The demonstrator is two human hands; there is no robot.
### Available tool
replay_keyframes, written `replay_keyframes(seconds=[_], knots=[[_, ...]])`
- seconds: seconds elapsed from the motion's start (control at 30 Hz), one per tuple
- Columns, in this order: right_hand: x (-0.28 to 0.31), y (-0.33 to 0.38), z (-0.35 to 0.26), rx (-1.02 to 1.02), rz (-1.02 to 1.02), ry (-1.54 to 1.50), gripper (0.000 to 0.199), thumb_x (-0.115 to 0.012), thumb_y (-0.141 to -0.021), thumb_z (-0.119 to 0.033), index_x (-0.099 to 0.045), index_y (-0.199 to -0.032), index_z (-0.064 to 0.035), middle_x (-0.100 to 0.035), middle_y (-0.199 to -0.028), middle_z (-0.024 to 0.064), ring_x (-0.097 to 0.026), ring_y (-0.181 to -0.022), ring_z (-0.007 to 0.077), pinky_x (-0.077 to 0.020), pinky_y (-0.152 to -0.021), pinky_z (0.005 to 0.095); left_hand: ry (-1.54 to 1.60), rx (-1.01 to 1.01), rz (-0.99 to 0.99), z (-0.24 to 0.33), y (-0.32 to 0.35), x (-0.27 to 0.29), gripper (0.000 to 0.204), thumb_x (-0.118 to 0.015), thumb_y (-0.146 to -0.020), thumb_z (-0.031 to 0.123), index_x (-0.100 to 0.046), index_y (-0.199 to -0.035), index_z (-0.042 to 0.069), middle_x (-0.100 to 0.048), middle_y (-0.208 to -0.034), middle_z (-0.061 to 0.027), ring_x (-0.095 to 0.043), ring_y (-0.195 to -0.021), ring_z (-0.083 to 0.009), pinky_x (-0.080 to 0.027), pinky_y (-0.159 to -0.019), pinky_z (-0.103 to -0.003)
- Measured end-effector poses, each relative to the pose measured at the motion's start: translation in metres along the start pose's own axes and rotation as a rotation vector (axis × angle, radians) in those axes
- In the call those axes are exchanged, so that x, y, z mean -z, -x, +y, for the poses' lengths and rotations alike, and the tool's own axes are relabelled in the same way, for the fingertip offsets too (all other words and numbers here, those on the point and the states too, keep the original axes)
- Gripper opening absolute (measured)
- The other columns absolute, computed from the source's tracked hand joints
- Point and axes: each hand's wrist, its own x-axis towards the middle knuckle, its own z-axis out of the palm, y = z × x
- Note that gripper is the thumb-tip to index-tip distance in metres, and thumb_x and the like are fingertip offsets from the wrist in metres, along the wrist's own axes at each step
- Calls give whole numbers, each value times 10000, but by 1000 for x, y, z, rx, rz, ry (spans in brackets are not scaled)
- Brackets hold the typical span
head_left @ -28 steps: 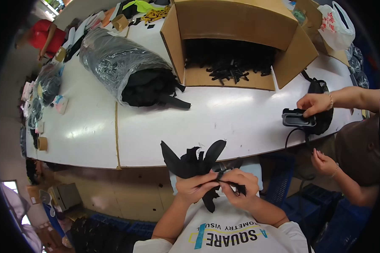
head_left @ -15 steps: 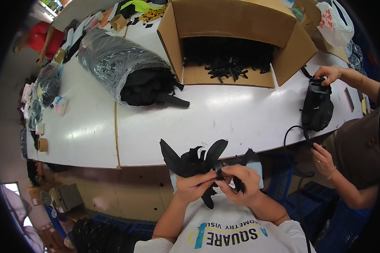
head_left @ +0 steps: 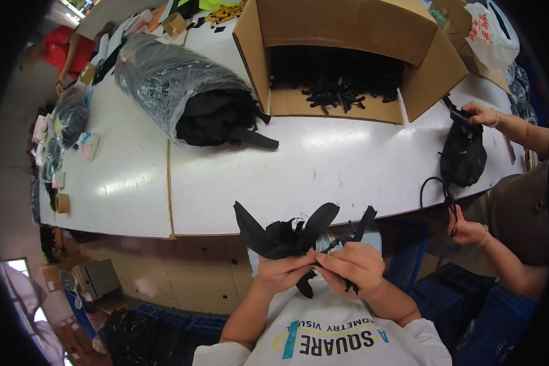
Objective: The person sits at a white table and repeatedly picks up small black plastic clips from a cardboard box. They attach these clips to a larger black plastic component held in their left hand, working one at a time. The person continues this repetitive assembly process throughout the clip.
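Observation:
My left hand [head_left: 280,273] is closed on a black fabric piece [head_left: 265,239], whose pointed flaps spread above the fingers; a small end hangs below them. Close against it, my right hand [head_left: 355,265] pinches a black strap [head_left: 365,222] that rises past the knuckles. The fingertips of both hands meet at the fabric's edge, and they hide the exact spot where the two black parts touch. Both hands are over my lap, just off the table's near edge.
On the white table [head_left: 226,195] lie a clear plastic bag [head_left: 158,79] of black fabric pieces and an open cardboard box [head_left: 341,24] with small black parts [head_left: 332,94]. At right, a co-worker's hands [head_left: 479,114] handle a black pouch [head_left: 463,155]. Blue crates [head_left: 402,262] stand below.
My right hand has turned slightly, its fingertips now against the left ones, hiding the small dark part seen between them earlier. The strap stands up higher. The co-worker's lower hand has shifted with the cord.

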Motion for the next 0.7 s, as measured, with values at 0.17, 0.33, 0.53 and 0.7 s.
replay_keyframes(seconds=[0.17, 0.33, 0.53, 0.7], knots=[[0, 2, 2, -38, 5, -47, 300, -746, -618, 36, -648, -900, 3, -627, -691, 81, -529, -481, 168, -399, -415, 248, -29, 16, -56, 2, -6, 4, 248, -688, -589, -96, -712, -819, -8, -665, -784, -120, -641, -734, -202, -503, -702, -288], [-2, 2, 4, -56, 31, -69, 274, -739, -618, 41, -642, -868, -12, -617, -659, 88, -529, -453, 171, -389, -403, 257, -26, 26, -96, 1, -8, 5, 235, -693, -595, -66, -713, -822, -5, -672, -764, -111, -647, -729, -191, -501, -708, -280], [0, 5, 6, -123, -11, -101, 238, -722, -642, 22, -647, -866, -6, -612, -669, 80, -565, -503, 188, -421, -429, 259, -20, 40, -100, 1, -11, 4, 230, -685, -610, -62, -714, -828, 4, -674, -762, -103, -645, -720, -177, -497, -701, -267], [-1, 5, 8, -128, -24, -134, 261, -733, -615, 58, -630, -849, 4, -620, -664, 106, -583, -502, 194, -439, -437, 254, -46, 26, -55, 0, -8, 1, 216, -697, -617, -70, -712, -818, 8, -670, -773, -102, -638, -714, -178, -490, -681, -265]])
